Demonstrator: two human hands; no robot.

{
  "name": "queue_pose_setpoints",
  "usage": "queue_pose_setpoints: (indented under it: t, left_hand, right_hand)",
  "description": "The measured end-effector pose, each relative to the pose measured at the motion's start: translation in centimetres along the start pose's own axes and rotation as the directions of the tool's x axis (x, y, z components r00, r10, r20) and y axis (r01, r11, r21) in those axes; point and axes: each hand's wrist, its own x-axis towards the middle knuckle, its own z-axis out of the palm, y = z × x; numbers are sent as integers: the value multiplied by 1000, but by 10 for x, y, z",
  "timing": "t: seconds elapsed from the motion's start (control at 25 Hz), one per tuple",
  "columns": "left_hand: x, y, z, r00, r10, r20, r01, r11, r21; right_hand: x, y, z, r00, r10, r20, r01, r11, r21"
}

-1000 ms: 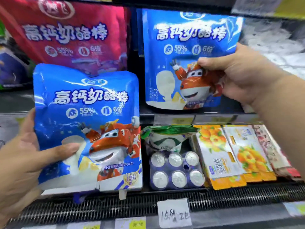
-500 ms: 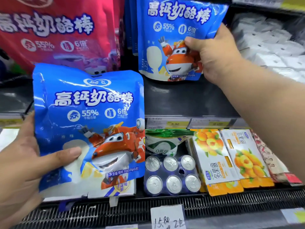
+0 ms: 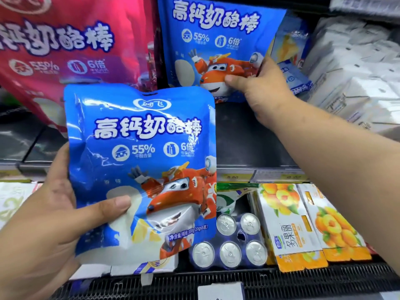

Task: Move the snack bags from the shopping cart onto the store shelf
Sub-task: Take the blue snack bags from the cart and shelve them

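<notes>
One blue snack bag (image 3: 216, 40) was up on the shelf (image 3: 249, 139) at 12 o'clock, pinched by the right hand (image 3: 268, 92). The left hand (image 3: 49, 213) gripped a second blue bag (image 3: 140, 148) at 8 o'clock. The first bag looked nearly placed. Next, the right hand should let go gently so the bag does not fall over.

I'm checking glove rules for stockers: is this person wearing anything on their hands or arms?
No. The left hand and right hand are bare: no gloves, rings or watch visible. The right forearm is bare too, no sleeve in view. The left arm past the wrist is out of frame.
</notes>
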Motion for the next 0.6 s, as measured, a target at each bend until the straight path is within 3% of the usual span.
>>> queue_pose_setpoints:
  t: [0.08, 0.16, 0.32, 0.4, 0.52, 0.6]
  left_hand:
    - [7, 45, 53, 996, -13, 86, 20, 997, -71]
    - [5, 57, 88, 997, 41, 70, -35, 996, -87]
    - [21, 55, 95, 983, 10, 182, 10, 994, -110]
    - [29, 62, 104, 972, 34, 234, -12, 995, -97]
    - [43, 72, 117, 961, 54, 272, -39, 997, -60]
    - [53, 78, 121, 956, 58, 287, -55, 998, -19]
  right_hand:
    - [-5, -3, -5, 998, 54, -11, -53, 998, 35]
    - [-18, -10, -10, 993, 109, -43, -106, 993, 55]
    - [-80, -37, -18, 956, 247, -156, -226, 964, 143]
    - [-115, -46, -26, 948, 319, -7, -313, 932, 183]
    - [-151, -59, -31, 844, 365, 392, -469, 857, 212]
    - [-155, -65, -36, 825, 327, 461, -443, 881, 166]
